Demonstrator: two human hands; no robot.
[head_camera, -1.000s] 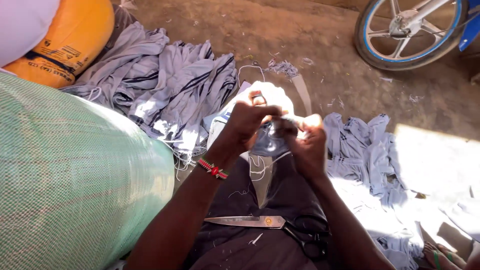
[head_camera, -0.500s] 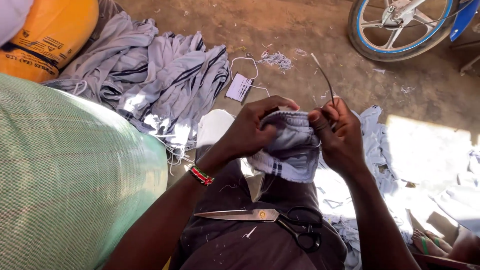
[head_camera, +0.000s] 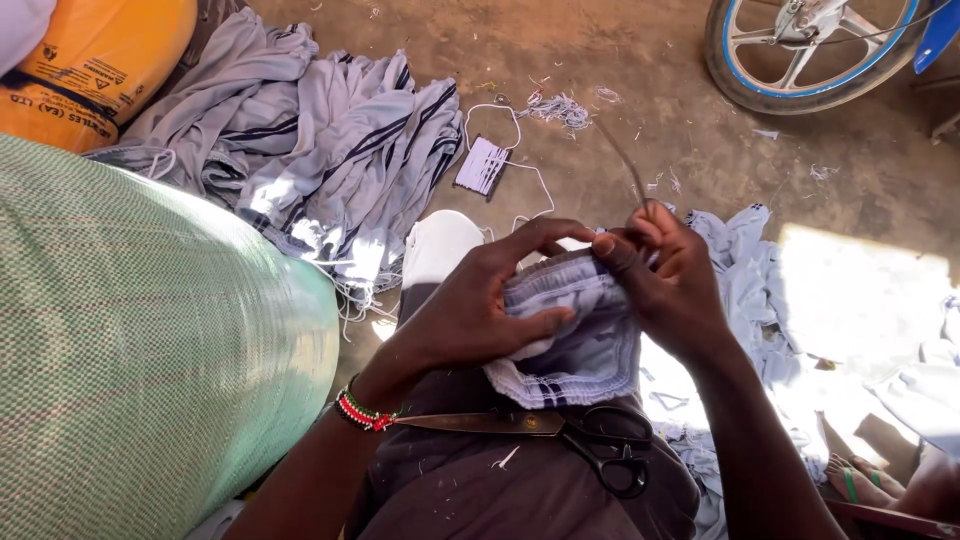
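A bunched grey garment (head_camera: 575, 340) with dark stripes at its hem rests over my lap. My left hand (head_camera: 480, 305) grips its gathered waistband from the left, thumb underneath. On the right side of the band, my right hand (head_camera: 670, 280) pinches the fabric edge together with a thin dark rod (head_camera: 622, 160) that sticks up and away from the fingers. Black-handled scissors (head_camera: 560, 432) lie shut across my lap just below the garment. A beaded bracelet (head_camera: 362, 412) circles my left wrist.
A large green woven sack (head_camera: 130, 350) fills the left. A heap of grey striped garments (head_camera: 310, 150) lies behind it, with an orange sack (head_camera: 95, 65) at top left. More grey garments (head_camera: 745, 275) lie at right. A bicycle wheel (head_camera: 800, 50) stands at top right. White cord (head_camera: 490, 160) on the dirt floor.
The garment has come down closer to my lap and both hands have shifted along its waistband. The thin rod still stands up from my right hand.
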